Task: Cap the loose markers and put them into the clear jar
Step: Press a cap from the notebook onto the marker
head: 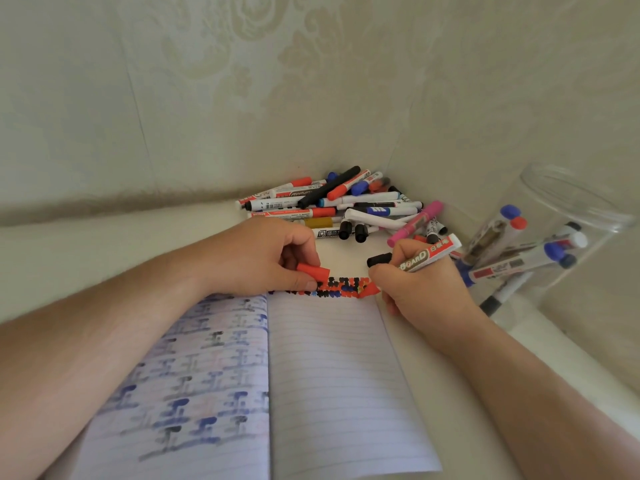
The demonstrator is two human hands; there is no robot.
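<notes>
In the lower half of the frame an open lined notebook [332,375] lies under both forearms. At its top edge the right hand [415,285] is wrapped around a whiteboard marker [427,256], its tip apparently on the paper; the ink could smear the page or the fingers. The left hand [270,258] pinches a red cap [313,271]; pushed on crooked, it might not seat. Beyond, centre frame, lies the marker pile [346,202]. At the right edge the clear jar [554,237], leaning, could roll.

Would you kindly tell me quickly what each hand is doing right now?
Left hand: pinching a red cap.
Right hand: grip closed round a whiteboard marker, tip on the notebook.
</notes>
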